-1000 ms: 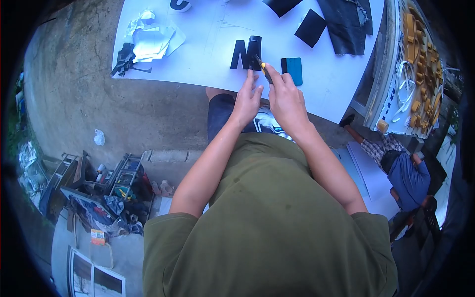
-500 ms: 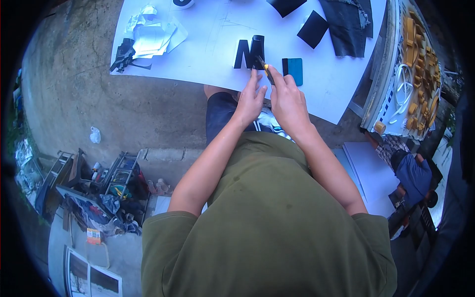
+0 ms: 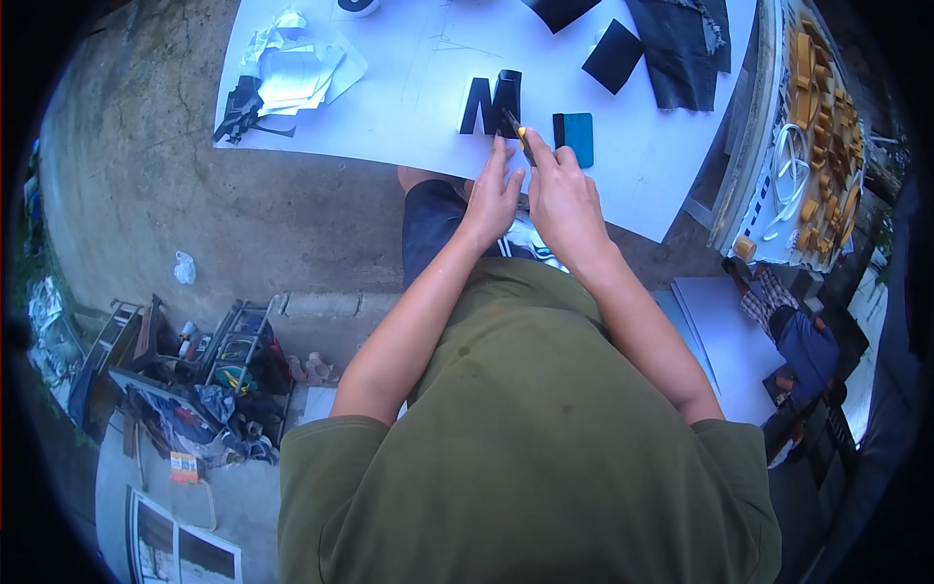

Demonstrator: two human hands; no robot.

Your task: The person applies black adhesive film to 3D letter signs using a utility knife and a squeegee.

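A block letter (image 3: 476,106) with a black face and white side, shaped like an N or M, lies near the front edge of the white sheet. Over its right part, a black film piece (image 3: 507,90) curls up at the top. My right hand (image 3: 567,200) grips a yellow-and-black utility knife (image 3: 526,145), its tip at the letter's lower right. Fingers stretched out, my left hand (image 3: 493,200) touches the letter's lower edge with a fingertip. A teal squeegee (image 3: 578,140) with a dark edge lies right of the knife.
Black film pieces (image 3: 614,56) and a large dark sheet (image 3: 678,63) lie at the back right. Paper scraps (image 3: 297,75) and black offcuts (image 3: 239,109) are at the left. Yellow-brown letter pieces (image 3: 808,92) cover a board at right. Another person (image 3: 804,346) is low at the right.
The knife and both hands keep nearly the same place at the letter. The view has shifted very slightly, and the other person at right has moved a little.
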